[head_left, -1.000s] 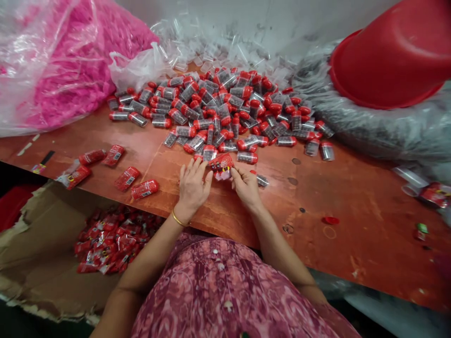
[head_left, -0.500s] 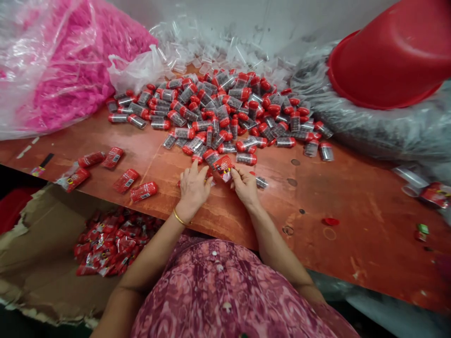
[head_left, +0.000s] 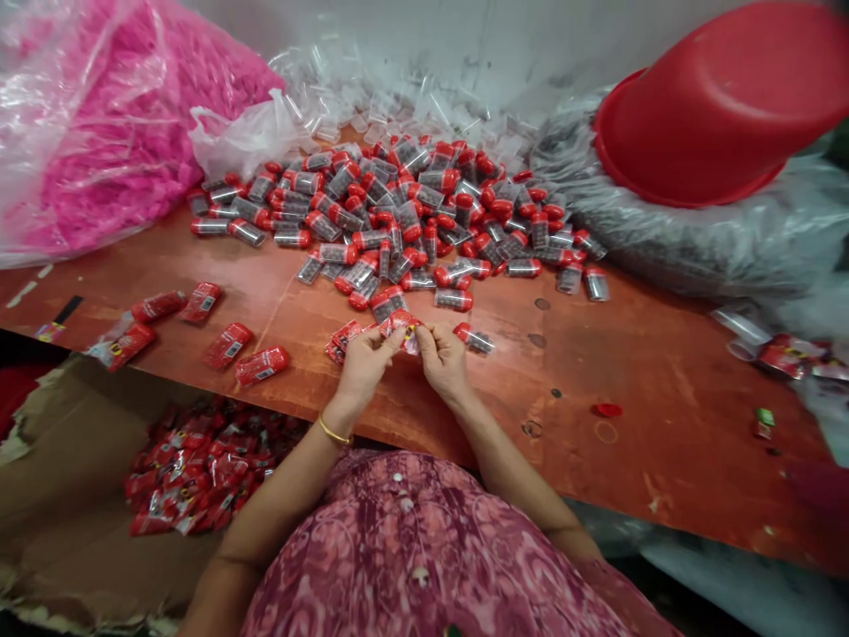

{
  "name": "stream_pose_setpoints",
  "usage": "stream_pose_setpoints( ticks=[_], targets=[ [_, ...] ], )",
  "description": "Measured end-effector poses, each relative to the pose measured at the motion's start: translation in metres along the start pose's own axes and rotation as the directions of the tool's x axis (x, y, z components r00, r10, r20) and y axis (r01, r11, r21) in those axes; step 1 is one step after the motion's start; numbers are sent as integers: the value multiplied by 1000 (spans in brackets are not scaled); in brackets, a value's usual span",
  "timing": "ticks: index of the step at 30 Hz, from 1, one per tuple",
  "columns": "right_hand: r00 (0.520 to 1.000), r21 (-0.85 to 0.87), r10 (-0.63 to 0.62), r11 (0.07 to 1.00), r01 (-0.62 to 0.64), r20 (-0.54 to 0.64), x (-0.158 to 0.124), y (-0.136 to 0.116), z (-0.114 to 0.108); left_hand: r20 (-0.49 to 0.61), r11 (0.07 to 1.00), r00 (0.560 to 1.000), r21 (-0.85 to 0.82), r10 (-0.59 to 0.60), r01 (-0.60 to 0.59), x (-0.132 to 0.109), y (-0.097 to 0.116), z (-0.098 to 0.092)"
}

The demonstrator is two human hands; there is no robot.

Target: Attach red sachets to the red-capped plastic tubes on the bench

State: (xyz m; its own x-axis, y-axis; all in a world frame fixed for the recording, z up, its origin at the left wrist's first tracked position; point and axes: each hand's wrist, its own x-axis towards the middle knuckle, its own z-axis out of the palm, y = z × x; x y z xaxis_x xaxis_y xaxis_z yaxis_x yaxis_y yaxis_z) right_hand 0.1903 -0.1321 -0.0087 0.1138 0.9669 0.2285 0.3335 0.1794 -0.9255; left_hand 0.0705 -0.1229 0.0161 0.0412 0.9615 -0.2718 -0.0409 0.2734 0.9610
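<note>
Between both hands, near the table's front edge, is a small red printed plastic wrapper [head_left: 401,324]. My left hand [head_left: 369,356] pinches its left side with thumb and fingers. My right hand [head_left: 443,356] pinches the right side. More flat red wrappers [head_left: 343,340] lie just left of my left hand. Right of my right hand rests a clear tube with a red cap [head_left: 475,338], dark contents inside. Another such tube [head_left: 388,303] lies just beyond the wrapper. Farther back spreads a big pile of red-capped tubes [head_left: 398,203].
Wrapped red packs [head_left: 262,364] lie on the table's left; a cardboard box [head_left: 59,460] below holds many more. A bag of pink pieces [head_left: 126,115] stands back left. At back right, a red bucket [head_left: 703,106] lies tilted on a plastic bag [head_left: 637,239]. A loose red cap [head_left: 607,410] lies right.
My left hand has come off the wrappers on the table and now pinches the wrapper my right hand was holding. My right hand has moved slightly left and its fingers have curled in.
</note>
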Motion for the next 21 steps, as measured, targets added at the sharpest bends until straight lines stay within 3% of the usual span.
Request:
stream_pose_setpoints(
  ticks=[4, 7, 10, 12, 14, 18, 21],
  targets=[
    [995, -95, -41, 994, 50, 87, -2, -7, -8, -28, 973, 992, -203, -122, 113, 3, 0, 2],
    [993, -301, -89, 948, 107, 73, -1, -1, -37, -42, 947, 988, -294, -147, 129, 2, 3, -2],
    [991, -667, -126, 735, 125, 48, -2, 20, -76, -20, 906, 983, -392, -183, 161, 1, 5, -9],
    [992, -776, -83, 618, 122, 90, -4, 38, -96, 6, 883, 980, -433, -198, 181, 1, 4, -12],
    [985, -803, -73, 571, 171, 158, -8, 53, -107, 35, 863, 978, -465, -203, 196, 1, 3, -14],
    [972, -762, -106, 606, 231, 210, -13, 61, -104, 94, 818, 962, -510, -256, 267, -2, 3, -14],
    [984, -594, -77, 789, 159, 161, -17, 50, -92, 105, 802, 951, -516, -290, 301, -6, 6, -14]
  ],
)
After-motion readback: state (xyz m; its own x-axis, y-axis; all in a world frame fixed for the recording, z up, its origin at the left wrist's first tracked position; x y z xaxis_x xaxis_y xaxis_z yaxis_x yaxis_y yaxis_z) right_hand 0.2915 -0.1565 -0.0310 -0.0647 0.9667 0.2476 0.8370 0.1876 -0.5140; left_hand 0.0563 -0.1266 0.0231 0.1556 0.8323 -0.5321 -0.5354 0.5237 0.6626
